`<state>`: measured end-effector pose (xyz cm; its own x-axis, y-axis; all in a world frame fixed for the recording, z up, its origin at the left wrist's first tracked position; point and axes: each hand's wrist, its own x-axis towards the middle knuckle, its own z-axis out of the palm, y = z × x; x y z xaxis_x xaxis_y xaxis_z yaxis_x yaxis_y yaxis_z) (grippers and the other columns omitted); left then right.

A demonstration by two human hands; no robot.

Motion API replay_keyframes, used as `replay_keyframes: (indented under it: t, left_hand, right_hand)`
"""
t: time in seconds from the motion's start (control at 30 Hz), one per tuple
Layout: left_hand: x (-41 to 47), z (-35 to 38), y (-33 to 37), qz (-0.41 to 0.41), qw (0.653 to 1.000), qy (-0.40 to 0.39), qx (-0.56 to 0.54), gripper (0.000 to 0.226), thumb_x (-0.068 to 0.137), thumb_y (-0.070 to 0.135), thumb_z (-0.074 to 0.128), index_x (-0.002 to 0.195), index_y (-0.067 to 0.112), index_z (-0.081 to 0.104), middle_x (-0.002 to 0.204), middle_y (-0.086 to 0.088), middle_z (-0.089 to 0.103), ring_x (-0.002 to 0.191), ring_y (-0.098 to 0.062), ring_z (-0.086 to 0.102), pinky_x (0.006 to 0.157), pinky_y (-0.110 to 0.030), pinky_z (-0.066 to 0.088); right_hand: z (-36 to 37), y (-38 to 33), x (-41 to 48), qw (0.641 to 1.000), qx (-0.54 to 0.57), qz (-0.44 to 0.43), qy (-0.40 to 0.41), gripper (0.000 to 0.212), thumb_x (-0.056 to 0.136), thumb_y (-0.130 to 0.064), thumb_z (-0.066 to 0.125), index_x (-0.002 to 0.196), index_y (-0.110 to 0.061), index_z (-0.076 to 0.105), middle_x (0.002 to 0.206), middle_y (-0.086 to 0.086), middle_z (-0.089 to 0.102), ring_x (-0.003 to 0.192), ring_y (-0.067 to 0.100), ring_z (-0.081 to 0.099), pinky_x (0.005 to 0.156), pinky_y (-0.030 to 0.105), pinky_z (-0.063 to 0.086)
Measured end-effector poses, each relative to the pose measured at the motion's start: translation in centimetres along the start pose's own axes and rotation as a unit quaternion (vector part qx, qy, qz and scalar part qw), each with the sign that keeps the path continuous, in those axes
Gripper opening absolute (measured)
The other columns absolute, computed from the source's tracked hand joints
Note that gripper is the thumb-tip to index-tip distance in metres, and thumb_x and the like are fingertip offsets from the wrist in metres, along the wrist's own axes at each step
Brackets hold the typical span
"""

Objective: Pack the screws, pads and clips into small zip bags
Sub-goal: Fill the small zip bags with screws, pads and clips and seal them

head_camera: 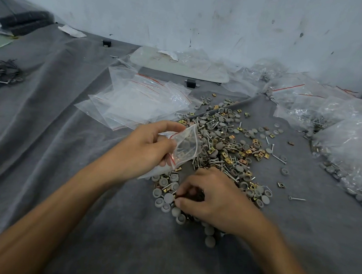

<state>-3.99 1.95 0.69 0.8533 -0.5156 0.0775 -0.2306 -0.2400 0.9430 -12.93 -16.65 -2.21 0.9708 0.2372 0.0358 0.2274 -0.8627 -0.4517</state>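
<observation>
Left hand (145,149) and right hand (211,197) — both bare, forearms bare too.

A packing workshop: hardware heap (225,145) on grey cloth (64,147), filled bags (341,134) right of it, scuffed wall (187,11) behind it.

No legible text or labels, faint scribbles on white board (160,66) unreadable
</observation>
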Motion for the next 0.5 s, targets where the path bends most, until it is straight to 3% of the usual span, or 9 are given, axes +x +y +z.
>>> replay_keyframes:
  t: [0.1,0.23,0.5]
  left_hand:
    - [0.0,0.0,0.0,0.003,1.000,-0.001,0.007,0.034,0.099,0.007,0.051,0.122,0.028,0.065,0.066,-0.008,0.061,0.059,-0.007,0.056,0.063,-0.021,0.048]
    - [0.0,0.1,-0.1,0.003,1.000,-0.003,0.010,0.035,0.099,0.007,0.051,0.124,0.027,0.065,0.066,-0.009,0.061,0.058,-0.007,0.056,0.064,-0.022,0.048]
    - [0.1,0.1,-0.3,0.008,1.000,-0.006,0.016,0.034,0.100,0.008,0.052,0.122,0.029,0.064,0.065,-0.010,0.060,0.059,-0.007,0.056,0.063,-0.022,0.047]
  right_hand:
    - [0.3,-0.3,0.1,0.999,-0.039,-0.001,0.000,0.023,0.087,-0.052,0.064,0.097,-0.032,0.070,0.090,-0.016,0.058,0.093,0.008,0.048,0.086,0.028,0.040]
    - [0.6,-0.6,0.3,0.999,-0.041,-0.005,-0.002,0.016,0.088,-0.044,0.061,0.087,-0.029,0.066,0.085,-0.015,0.057,0.087,0.009,0.048,0.091,0.037,0.042]
    - [1.4,-1.3,-0.1,0.998,-0.054,-0.008,0.039,0.017,0.085,-0.052,0.059,0.085,-0.035,0.058,0.078,-0.022,0.043,0.085,0.004,0.041,0.087,0.033,0.035]
